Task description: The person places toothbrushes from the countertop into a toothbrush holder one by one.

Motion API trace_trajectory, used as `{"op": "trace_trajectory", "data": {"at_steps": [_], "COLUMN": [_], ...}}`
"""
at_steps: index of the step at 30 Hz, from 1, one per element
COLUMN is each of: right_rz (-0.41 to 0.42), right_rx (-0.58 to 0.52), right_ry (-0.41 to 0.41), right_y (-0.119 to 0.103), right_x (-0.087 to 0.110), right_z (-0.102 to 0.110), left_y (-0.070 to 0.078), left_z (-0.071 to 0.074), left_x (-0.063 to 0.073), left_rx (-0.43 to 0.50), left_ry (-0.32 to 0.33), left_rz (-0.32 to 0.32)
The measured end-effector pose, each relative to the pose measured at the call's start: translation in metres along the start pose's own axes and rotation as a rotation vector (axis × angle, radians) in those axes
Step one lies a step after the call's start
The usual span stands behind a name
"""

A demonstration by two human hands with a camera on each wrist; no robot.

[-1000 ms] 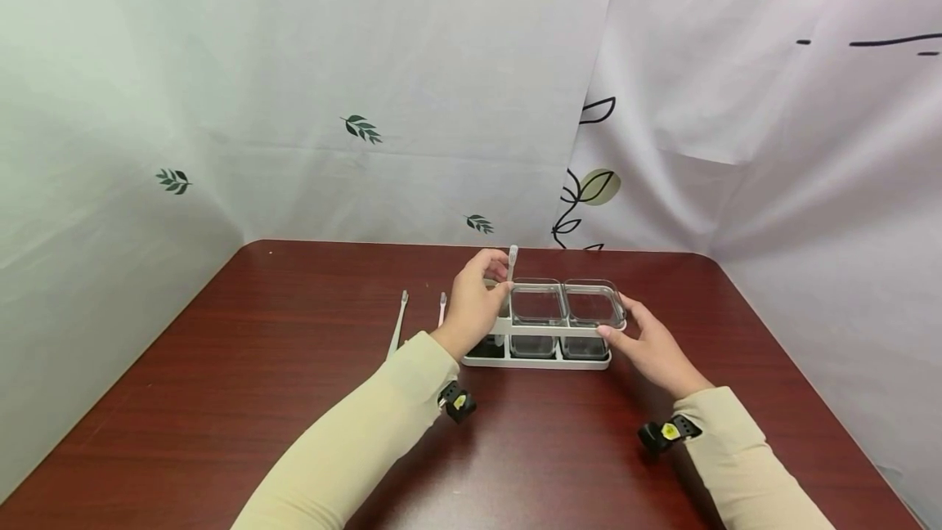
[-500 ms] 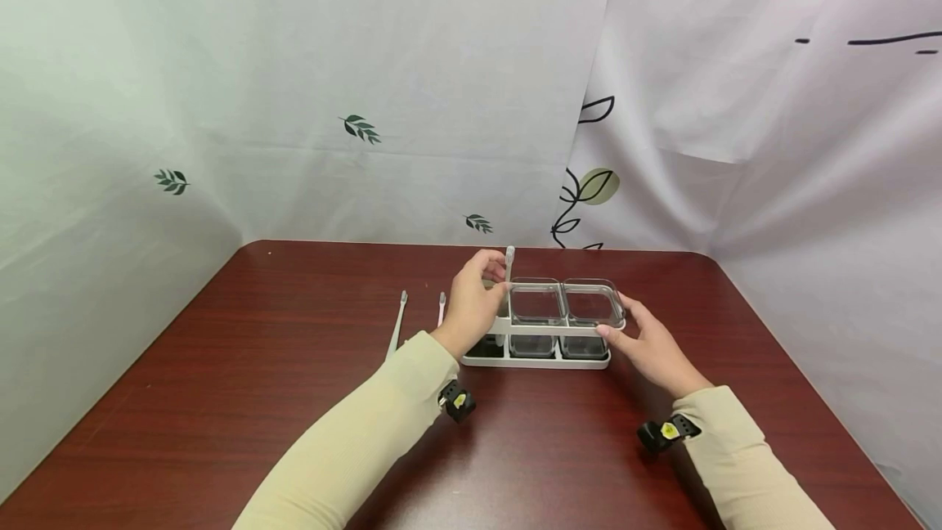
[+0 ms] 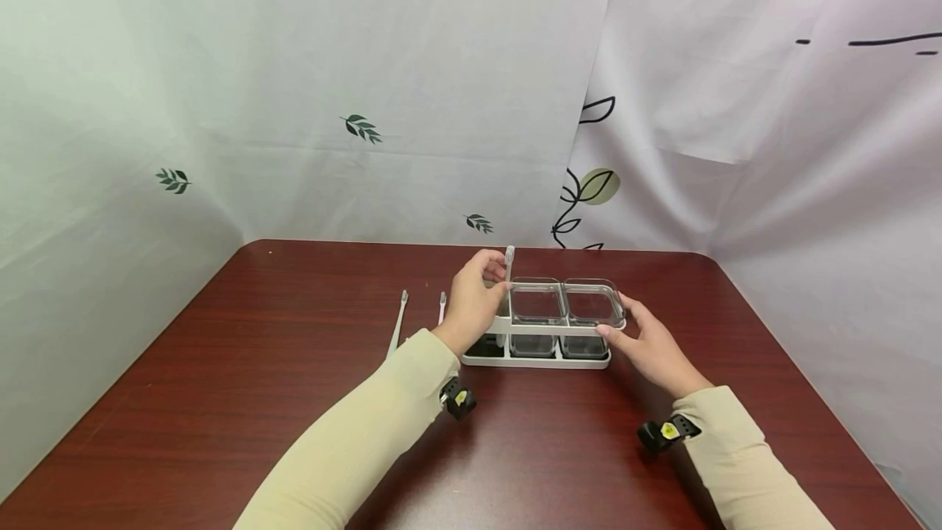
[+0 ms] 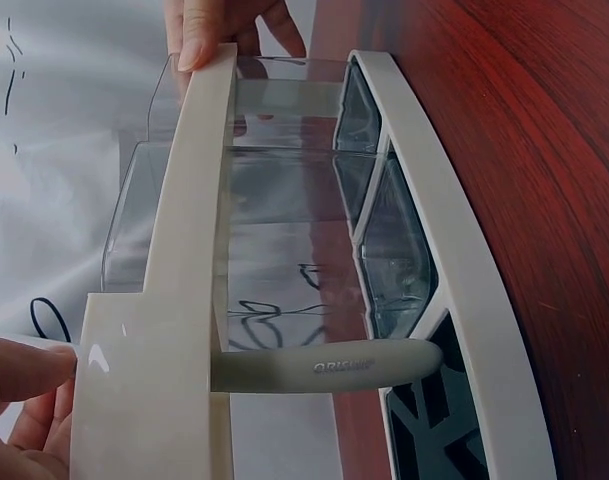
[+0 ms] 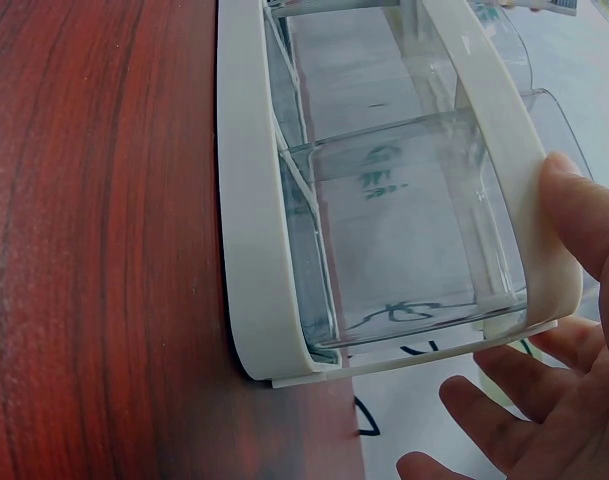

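A white toothbrush holder (image 3: 548,332) with an upper frame and a lower base stands on the table. Two clear cups (image 3: 537,305) sit side by side in it. At its left end a toothbrush (image 3: 509,260) stands upright, bristles up; its grey-green handle (image 4: 294,367) passes through the frame, the tip down at the base in the left wrist view. My left hand (image 3: 471,301) pinches this toothbrush near its neck, fingers partly hidden. My right hand (image 3: 655,350) grips the holder's right end, thumb on the front of the upper frame (image 5: 509,140), some fingers behind.
Left of the holder lie a pale toothbrush (image 3: 399,324) and another with a pinkish neck (image 3: 441,309), its lower part hidden by my left arm. A white printed cloth (image 3: 441,105) hangs behind the reddish-brown table (image 3: 294,366).
The toothbrush in my left hand has shifted very slightly left. Both hands and the holder stay practically where they were.
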State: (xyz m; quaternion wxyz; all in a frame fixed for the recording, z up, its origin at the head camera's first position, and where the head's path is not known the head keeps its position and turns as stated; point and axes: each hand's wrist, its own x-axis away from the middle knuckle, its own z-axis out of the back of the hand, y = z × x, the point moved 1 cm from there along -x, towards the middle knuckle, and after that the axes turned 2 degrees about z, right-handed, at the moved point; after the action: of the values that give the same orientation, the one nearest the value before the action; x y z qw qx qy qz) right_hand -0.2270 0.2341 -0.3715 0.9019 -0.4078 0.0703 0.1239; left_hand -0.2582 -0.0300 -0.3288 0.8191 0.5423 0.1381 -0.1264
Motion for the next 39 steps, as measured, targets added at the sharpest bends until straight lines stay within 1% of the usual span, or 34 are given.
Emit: {"op": "trace_trajectory", "data": {"at_steps": [11, 17, 21, 23, 28, 32, 39], "right_rz": [0.002, 0.003, 0.003, 0.007, 0.02, 0.02, 0.003], "right_rx": [-0.006, -0.011, -0.014, -0.018, -0.009, -0.006, -0.005], "right_ry": [0.0, -0.003, 0.001, 0.004, 0.034, 0.038, 0.013], "right_y": [0.001, 0.001, 0.001, 0.002, 0.004, 0.004, 0.005], "right_x": [0.0, 0.0, 0.0, 0.0, 0.0, 0.001, 0.001], "right_z": [-0.001, -0.001, -0.001, -0.001, -0.003, -0.004, -0.002], "left_y": [0.001, 0.001, 0.004, 0.005, 0.007, 0.005, -0.002], "left_z": [0.0, 0.002, 0.004, 0.007, 0.013, 0.022, 0.042], "left_x": [-0.001, 0.0, 0.001, 0.002, 0.005, 0.006, 0.008], "left_rx": [-0.009, -0.011, 0.009, 0.03, 0.087, 0.129, 0.196], "left_ry": [-0.01, 0.0, -0.009, -0.023, -0.034, -0.005, 0.073], "left_rz": [0.044, 0.046, 0.058, 0.073, 0.076, 0.075, 0.057]}}
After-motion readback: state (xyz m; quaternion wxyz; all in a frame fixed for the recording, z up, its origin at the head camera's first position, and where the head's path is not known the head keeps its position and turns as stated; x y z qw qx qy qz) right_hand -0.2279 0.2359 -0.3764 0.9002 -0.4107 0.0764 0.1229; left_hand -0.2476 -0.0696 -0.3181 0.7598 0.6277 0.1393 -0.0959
